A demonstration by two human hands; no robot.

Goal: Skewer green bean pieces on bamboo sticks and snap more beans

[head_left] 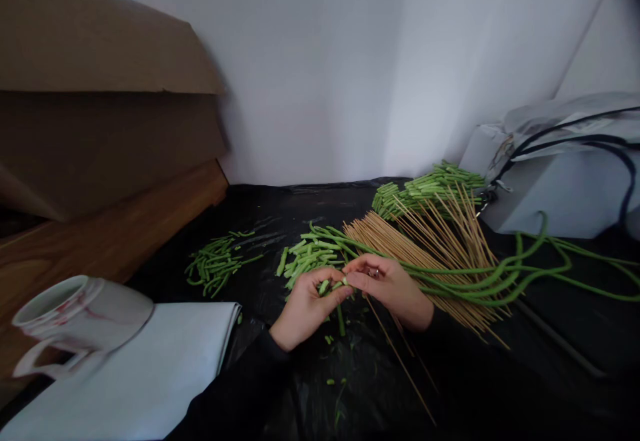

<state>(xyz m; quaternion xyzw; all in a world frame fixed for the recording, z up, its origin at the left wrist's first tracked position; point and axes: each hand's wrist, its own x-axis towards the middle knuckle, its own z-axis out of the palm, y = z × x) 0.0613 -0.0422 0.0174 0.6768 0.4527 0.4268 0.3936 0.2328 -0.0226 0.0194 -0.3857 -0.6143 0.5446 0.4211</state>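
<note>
My left hand (pixel 309 302) is closed around short pieces of garlic scape (pixel 325 288). Thumb and fingers of my right hand (pixel 393 289), which wears a ring, pinch at the pale end of a piece, touching the left fingertips. Just behind my hands is a loose pile of cut garlic scapes (pixel 311 254). Long uncut garlic scapes (pixel 480 281) stretch from behind my right hand toward the right, over a spread of thin bamboo skewers (pixel 395 238). One single skewer (pixel 400 351) slants down below my right hand; whether I hold its upper end is hidden.
Neatly stacked cut scapes (pixel 440 184) lie by the wall, and thin offcuts (pixel 217 264) at the left. A mug (pixel 107 318) stands on a folded white sheet (pixel 150 368). A cardboard box (pixel 115 134) and white box with cables (pixel 540 188) flank the black plastic cover (pixel 280 208).
</note>
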